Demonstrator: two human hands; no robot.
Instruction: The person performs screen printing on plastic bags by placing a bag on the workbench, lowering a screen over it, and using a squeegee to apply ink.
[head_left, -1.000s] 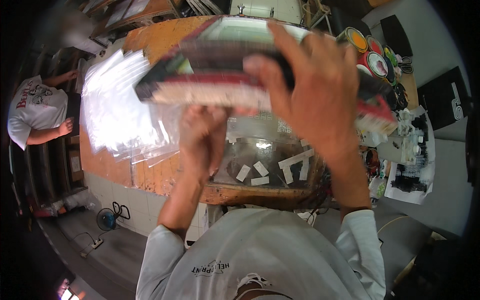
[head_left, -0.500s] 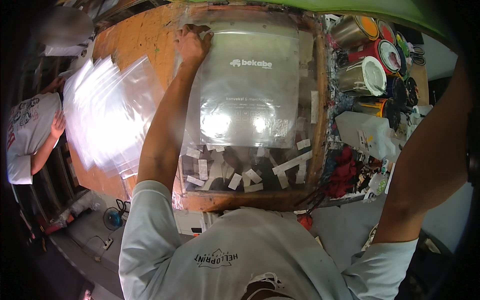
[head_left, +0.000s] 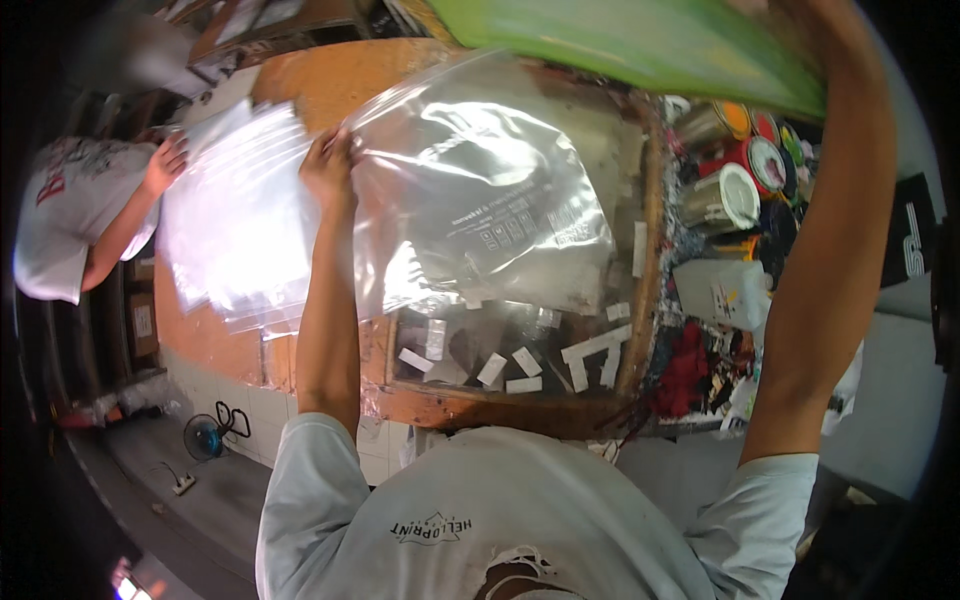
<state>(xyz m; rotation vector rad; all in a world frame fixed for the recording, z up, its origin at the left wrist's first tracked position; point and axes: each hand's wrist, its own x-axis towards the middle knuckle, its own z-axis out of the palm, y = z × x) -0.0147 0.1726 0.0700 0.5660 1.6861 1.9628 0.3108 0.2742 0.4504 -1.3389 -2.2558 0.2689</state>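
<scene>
Clear bag [head_left: 480,175]: tilted above the table [head_left: 300,90], left edge clamped by left hand [head_left: 330,165] fingers, print [head_left: 510,225] seemingly spared.
Green frame [head_left: 640,60]: raised far right, probably for clearance.
Right hand [head_left: 800,25]: finger state cannot be told.

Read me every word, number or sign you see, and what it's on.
I won't copy wording; here's where it stands:
Clear plastic bag in the left hand: pale lines and icons, finest too small to read.
Wearer's pale T-shirt: dark lettering, upside down.
Co-worker's T-shirt: red lettering, blurred.
Black panel, right: pale characters.
Brown box, left: small marks, unreadable.
</scene>
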